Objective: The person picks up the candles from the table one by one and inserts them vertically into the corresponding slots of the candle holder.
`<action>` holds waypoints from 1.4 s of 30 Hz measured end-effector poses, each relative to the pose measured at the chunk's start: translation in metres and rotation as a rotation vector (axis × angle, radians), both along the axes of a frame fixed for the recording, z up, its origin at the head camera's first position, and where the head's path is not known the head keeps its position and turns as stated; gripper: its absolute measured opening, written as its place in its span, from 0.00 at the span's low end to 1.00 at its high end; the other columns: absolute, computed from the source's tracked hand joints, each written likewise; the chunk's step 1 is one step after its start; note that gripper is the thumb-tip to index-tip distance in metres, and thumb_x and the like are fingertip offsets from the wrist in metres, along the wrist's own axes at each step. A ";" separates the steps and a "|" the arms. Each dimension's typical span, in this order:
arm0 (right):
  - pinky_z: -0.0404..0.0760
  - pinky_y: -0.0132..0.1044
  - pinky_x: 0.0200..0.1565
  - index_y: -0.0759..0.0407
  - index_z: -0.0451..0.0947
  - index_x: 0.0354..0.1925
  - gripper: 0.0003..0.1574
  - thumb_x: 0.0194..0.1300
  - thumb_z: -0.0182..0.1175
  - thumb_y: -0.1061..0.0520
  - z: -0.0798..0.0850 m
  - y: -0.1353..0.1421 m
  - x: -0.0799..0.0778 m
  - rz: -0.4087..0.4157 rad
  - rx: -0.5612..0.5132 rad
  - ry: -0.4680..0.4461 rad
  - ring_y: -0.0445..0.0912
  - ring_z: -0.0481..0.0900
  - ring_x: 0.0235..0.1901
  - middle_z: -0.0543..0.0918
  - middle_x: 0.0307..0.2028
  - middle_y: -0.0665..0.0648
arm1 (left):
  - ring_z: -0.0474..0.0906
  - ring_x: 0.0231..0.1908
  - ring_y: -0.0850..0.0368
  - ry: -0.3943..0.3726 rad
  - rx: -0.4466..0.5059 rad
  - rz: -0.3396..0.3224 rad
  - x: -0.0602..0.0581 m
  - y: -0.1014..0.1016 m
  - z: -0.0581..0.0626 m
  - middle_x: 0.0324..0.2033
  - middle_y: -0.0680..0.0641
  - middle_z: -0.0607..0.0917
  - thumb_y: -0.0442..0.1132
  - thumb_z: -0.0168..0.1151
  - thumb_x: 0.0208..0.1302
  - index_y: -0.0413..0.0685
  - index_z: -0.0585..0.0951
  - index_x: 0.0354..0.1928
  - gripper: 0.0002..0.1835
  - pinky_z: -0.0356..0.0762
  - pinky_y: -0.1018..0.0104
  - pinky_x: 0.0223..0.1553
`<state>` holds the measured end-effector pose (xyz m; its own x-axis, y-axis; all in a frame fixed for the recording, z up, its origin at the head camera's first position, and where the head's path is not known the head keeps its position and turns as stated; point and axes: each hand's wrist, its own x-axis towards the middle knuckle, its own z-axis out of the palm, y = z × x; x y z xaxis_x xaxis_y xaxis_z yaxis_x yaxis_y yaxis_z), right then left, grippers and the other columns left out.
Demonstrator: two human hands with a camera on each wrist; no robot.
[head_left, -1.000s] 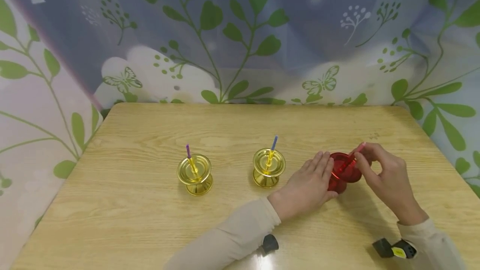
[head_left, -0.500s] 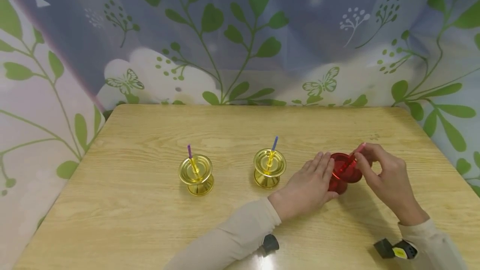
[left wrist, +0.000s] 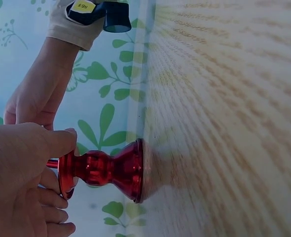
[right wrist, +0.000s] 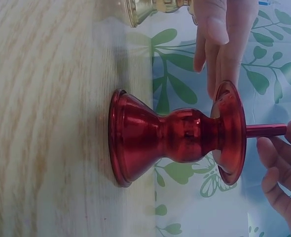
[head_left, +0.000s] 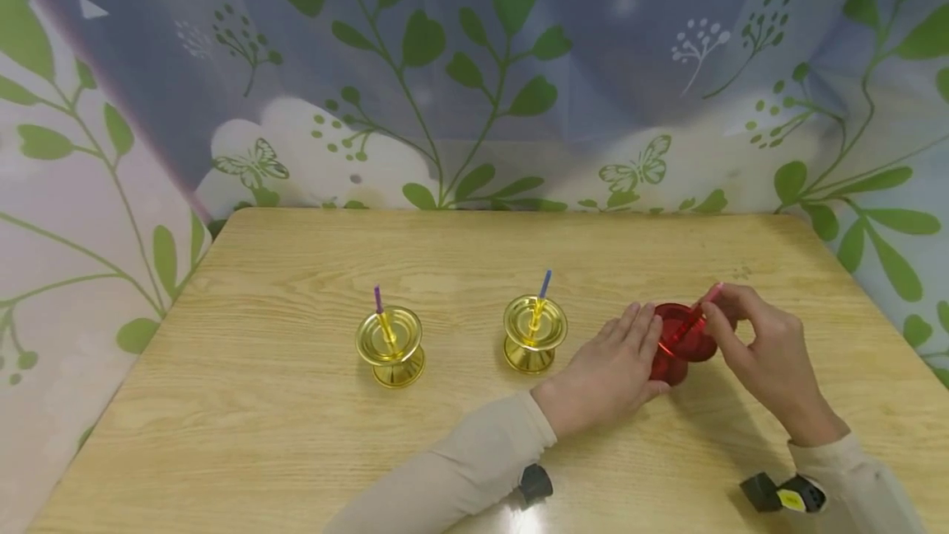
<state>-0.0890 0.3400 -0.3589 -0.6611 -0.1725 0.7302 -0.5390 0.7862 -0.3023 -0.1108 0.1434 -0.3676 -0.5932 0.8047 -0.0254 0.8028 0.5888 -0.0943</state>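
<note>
A red candle holder [head_left: 670, 367] with a wide dish and a central tube stands upright on the table at the right. My left hand [head_left: 611, 365] touches the left side of its dish with nearly straight fingers, the thumb apart. In the left wrist view, the left hand [left wrist: 22, 168] partly covers the dish. My right hand [head_left: 767, 344] pinches a pink candle [head_left: 714, 292] with thumb and fingertips at the top of the holder's tube [right wrist: 266, 130]. The candle's lower end is hidden. The right wrist view shows the red holder [right wrist: 180, 133] from the side.
Left of my hands stand two gold candle holders on the wooden table [head_left: 296, 435]. The middle gold holder [head_left: 530, 353] bears a blue candle [head_left: 545, 283]; the left gold holder [head_left: 398, 367] bears a purple candle [head_left: 378, 299]. A leaf-patterned cloth [head_left: 630, 81] hangs behind.
Both hands keep their places at the red holder, and the pink candle barely moves. The whole scene shifts slightly right and down in the head view.
</note>
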 end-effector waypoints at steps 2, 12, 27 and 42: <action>0.73 0.17 0.34 0.69 0.79 0.38 0.08 0.65 0.59 0.63 0.000 0.000 -0.001 0.002 -0.001 0.009 0.26 0.74 0.29 0.82 0.24 0.55 | 0.44 0.74 0.50 0.005 0.000 -0.001 0.000 -0.001 0.001 0.75 0.44 0.51 0.62 0.35 0.74 0.43 0.52 0.75 0.39 0.51 0.65 0.71; 0.73 0.16 0.34 0.67 0.79 0.38 0.05 0.62 0.62 0.65 -0.002 0.000 0.000 -0.016 0.000 0.005 0.25 0.74 0.29 0.83 0.26 0.53 | 0.40 0.74 0.50 -0.037 0.024 -0.004 0.001 -0.005 0.006 0.75 0.44 0.48 0.63 0.30 0.73 0.44 0.50 0.76 0.39 0.48 0.65 0.71; 0.72 0.20 0.30 0.67 0.79 0.38 0.10 0.67 0.61 0.58 -0.002 0.005 0.001 0.003 0.011 0.020 0.28 0.73 0.27 0.83 0.29 0.55 | 0.40 0.74 0.50 -0.072 0.057 -0.012 0.004 -0.023 0.025 0.75 0.43 0.48 0.63 0.30 0.73 0.42 0.47 0.76 0.41 0.45 0.66 0.72; 0.70 0.19 0.29 0.66 0.79 0.38 0.11 0.68 0.60 0.57 -0.002 0.004 0.001 0.004 0.005 0.015 0.27 0.72 0.26 0.83 0.27 0.52 | 0.39 0.74 0.48 -0.060 0.071 -0.049 0.008 -0.037 0.025 0.75 0.41 0.50 0.62 0.31 0.74 0.39 0.50 0.75 0.39 0.41 0.64 0.72</action>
